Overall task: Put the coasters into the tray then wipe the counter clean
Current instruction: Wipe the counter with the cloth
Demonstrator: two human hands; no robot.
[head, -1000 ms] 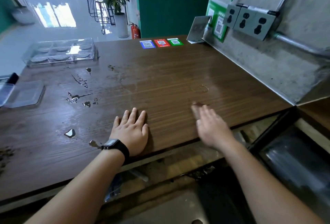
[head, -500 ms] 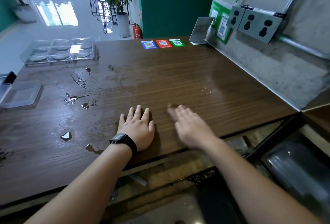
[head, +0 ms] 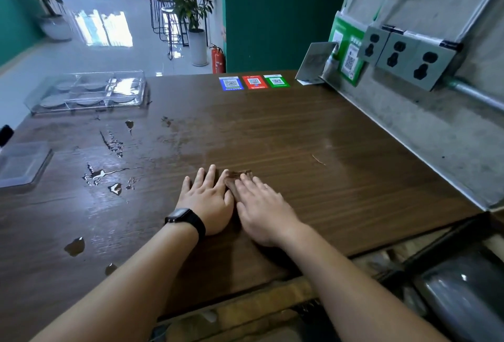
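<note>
A clear plastic tray stands at the counter's far left corner, with several round grey coasters in its compartments. My left hand, with a black watch on its wrist, lies flat on the dark wooden counter near the front edge. My right hand is right beside it, fingers straight, pressing a small brown cloth against the wood. Most of the cloth is hidden under the fingers. Water puddles lie on the left half of the counter.
A clear plastic lid sits at the left edge. Coloured QR stickers and a metal card stand are at the back. A concrete wall with sockets bounds the right side. More drops lie near the front left.
My right hand has slid leftward over the counter with the cloth under its fingers and now lies against my left hand. The left hand has stayed put.
</note>
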